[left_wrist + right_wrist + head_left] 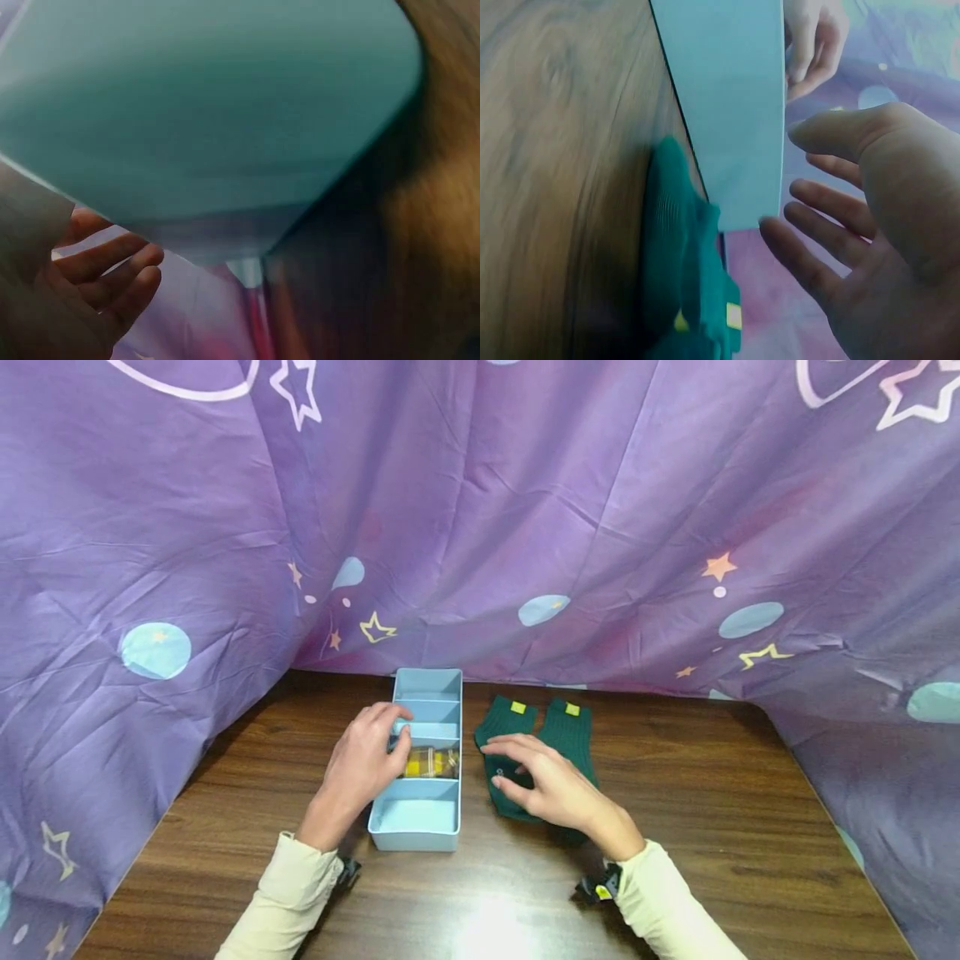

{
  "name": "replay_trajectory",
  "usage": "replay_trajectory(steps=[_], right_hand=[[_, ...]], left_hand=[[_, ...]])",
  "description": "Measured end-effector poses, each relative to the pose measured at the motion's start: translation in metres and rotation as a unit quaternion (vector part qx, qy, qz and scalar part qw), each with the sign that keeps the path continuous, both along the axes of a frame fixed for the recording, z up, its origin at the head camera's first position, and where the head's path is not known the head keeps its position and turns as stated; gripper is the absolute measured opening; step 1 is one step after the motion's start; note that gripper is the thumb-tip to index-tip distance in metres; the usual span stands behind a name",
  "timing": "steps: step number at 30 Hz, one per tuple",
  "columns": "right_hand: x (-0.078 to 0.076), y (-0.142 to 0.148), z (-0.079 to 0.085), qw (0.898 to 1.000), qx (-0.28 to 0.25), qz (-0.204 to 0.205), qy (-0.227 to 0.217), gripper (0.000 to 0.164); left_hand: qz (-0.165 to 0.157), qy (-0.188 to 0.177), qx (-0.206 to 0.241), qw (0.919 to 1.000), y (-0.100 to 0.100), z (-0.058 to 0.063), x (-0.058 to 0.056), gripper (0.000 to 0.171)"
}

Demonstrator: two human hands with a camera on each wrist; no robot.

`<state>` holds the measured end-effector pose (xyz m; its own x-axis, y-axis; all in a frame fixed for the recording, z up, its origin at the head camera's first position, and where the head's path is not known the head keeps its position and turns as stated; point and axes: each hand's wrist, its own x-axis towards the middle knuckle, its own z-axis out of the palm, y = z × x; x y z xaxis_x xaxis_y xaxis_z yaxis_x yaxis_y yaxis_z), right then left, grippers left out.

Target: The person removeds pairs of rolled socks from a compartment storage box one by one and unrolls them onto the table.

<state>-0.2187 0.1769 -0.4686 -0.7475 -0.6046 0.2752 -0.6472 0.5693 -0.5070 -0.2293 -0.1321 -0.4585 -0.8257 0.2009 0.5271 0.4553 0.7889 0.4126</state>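
A light blue box (415, 841) with several compartments stands lengthwise on the table. My left hand (365, 756) is over its left side, fingers loosely bent above the middle compartments, with nothing visible in its grasp. One of these compartments contains a folded yellow-and-dark checked item (432, 763), partly hidden by that hand. To the right of the box lie two dark green socks (567, 735) with small yellow tags on their cuffs. Over them hovers my right hand (551, 781), its fingers apart and relaxed. In the right wrist view, the socks (682, 255) lie beside the box's side wall.
The brown wooden table (697, 810) extends to both sides of the box and socks. A purple patterned cloth (480, 527) hangs along the back and both sides, close behind the box's far end.
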Motion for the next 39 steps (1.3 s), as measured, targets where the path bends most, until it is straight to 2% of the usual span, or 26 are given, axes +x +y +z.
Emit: replay_trajectory(steps=[5, 10, 17, 25, 30, 39], right_hand=[[0.001, -0.015, 0.000, 1.000, 0.003, 0.031, -0.002, 0.042], [0.002, -0.029, 0.000, 0.999, -0.009, 0.051, -0.014, 0.039], [-0.001, -0.042, -0.001, 0.998, -0.003, 0.057, 0.021, 0.035], [-0.004, -0.046, 0.002, 0.998, 0.008, 0.061, 0.023, 0.033], [-0.007, -0.050, 0.005, 0.997, 0.015, 0.064, 0.029, 0.032], [-0.017, -0.067, 0.004, 0.996, 0.045, 0.080, 0.005, 0.032]], left_hand=[[0.012, -0.030, 0.006, 0.9995, -0.006, -0.010, -0.004, 0.018], [0.017, -0.043, 0.018, 0.9988, -0.008, -0.017, -0.006, 0.021], [0.032, -0.075, 0.029, 0.9963, -0.009, -0.022, -0.009, 0.026], [0.036, -0.142, 0.066, 0.9870, -0.012, -0.029, -0.011, 0.031], [0.037, -0.187, 0.070, 0.9791, -0.015, -0.029, -0.012, 0.031], [0.032, -0.222, 0.073, 0.9719, -0.016, -0.029, -0.013, 0.031]])
